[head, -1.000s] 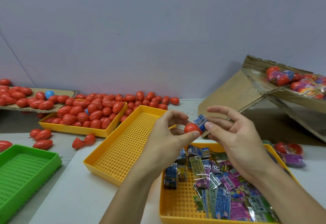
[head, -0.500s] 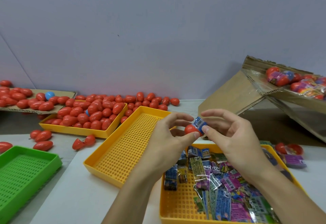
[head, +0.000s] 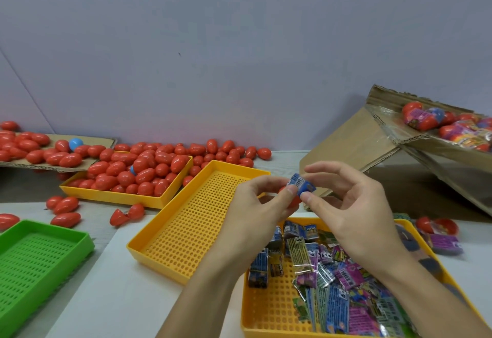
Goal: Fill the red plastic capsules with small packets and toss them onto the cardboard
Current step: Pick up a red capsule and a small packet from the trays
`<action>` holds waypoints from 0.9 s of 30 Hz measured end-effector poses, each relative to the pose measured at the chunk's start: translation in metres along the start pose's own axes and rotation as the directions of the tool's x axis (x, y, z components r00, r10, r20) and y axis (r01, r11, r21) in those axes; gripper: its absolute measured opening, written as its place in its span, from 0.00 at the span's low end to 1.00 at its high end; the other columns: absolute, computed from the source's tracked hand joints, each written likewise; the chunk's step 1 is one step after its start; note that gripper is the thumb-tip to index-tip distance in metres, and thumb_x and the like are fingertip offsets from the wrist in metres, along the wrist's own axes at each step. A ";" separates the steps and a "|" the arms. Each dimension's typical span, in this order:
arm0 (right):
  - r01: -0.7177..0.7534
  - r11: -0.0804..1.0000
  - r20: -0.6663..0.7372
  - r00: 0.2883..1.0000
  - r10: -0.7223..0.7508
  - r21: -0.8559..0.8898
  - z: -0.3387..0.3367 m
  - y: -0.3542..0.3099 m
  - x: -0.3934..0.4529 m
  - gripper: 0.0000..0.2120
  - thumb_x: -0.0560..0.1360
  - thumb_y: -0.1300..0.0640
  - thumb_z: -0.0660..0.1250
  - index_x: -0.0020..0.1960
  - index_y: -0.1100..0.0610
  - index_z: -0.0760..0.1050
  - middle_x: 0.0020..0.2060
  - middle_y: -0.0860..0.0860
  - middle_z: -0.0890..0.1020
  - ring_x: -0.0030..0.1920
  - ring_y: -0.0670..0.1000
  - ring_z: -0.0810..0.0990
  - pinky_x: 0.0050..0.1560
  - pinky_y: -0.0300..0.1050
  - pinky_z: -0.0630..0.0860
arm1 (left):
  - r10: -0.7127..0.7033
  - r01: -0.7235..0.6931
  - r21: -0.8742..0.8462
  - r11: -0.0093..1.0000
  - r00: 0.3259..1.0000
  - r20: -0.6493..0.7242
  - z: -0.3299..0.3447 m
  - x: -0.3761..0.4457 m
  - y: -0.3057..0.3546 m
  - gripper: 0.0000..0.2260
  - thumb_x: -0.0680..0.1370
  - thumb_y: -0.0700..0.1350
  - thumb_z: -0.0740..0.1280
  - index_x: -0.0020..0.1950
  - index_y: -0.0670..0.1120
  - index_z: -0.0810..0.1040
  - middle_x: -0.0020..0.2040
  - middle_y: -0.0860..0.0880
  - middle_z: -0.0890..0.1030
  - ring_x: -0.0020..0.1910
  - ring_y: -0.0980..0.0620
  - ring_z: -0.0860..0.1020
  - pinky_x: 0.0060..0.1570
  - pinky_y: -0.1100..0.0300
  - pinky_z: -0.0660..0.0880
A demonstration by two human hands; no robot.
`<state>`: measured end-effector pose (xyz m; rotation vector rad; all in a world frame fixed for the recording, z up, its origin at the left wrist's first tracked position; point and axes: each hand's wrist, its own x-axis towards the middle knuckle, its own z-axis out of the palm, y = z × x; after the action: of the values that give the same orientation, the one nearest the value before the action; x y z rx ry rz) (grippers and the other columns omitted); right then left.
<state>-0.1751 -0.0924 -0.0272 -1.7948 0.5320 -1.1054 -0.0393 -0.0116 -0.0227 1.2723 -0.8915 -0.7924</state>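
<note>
Two hands meet above the near yellow perforated plastic tray (head: pixel 269 308), which holds a heap of small printed foil packets (head: pixel 335 281). The left hand (head: pixel 255 215) curls its fingers round a red plastic capsule half (head: pixel 292 200), mostly hidden behind the thumb. The right hand (head: pixel 354 210) pinches a folded blue foil packet (head: pixel 300 184) between thumb and forefinger, its lower end at the capsule's mouth. Compared with a second ago, the packet sits closer over the capsule and more upright, and the hands have drawn together; half a second ago it was already touching.

The risk, as I judge it, is that the springy fold opens and the packet pops out or jams the rim, so the shell would not snap closed. A loose pinch could also drop it back into the heap.

Beyond them an empty yellow perforated tray (head: pixel 197 220) lies on the worktop (head: pixel 111 284), with a green perforated tray (head: pixel 40 252) to the left. Farther back, a third yellow tray (head: pixel 125 196) is piled with closed red capsules, and more lie on the flat brown cardboard sheet (head: pixel 103 142) by the wall. At far right a tilted cardboard box (head: pixel 359 135) holds more capsules and packets.
</note>
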 end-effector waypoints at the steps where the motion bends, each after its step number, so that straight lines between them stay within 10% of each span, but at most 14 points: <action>1: 0.000 1.000 -0.010 1.000 0.000 0.007 0.000 0.000 0.000 0.16 0.72 0.62 0.75 0.55 0.46 0.79 0.48 0.43 0.86 0.50 0.47 0.85 0.48 0.48 0.83 | 0.007 -0.007 -0.015 1.000 1.000 -0.009 0.000 0.000 0.000 0.06 0.78 0.43 0.71 0.53 0.44 0.83 0.47 0.47 0.85 0.49 0.51 0.85 0.48 0.62 0.81; 27: 0.038 0.986 -0.092 0.995 -0.023 0.160 0.005 0.004 -0.001 0.12 0.71 0.67 0.74 0.52 0.55 0.80 0.46 0.48 0.87 0.47 0.49 0.86 0.43 0.38 0.82 | 0.012 -0.046 -0.276 0.960 0.992 -0.124 0.005 0.002 0.003 0.05 0.74 0.43 0.72 0.48 0.43 0.83 0.44 0.47 0.86 0.49 0.50 0.85 0.46 0.63 0.81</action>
<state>-0.1708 -0.0913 -0.0317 -1.6237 0.4561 -1.2204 -0.0434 -0.0152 -0.0194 1.0448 -0.6725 -0.7784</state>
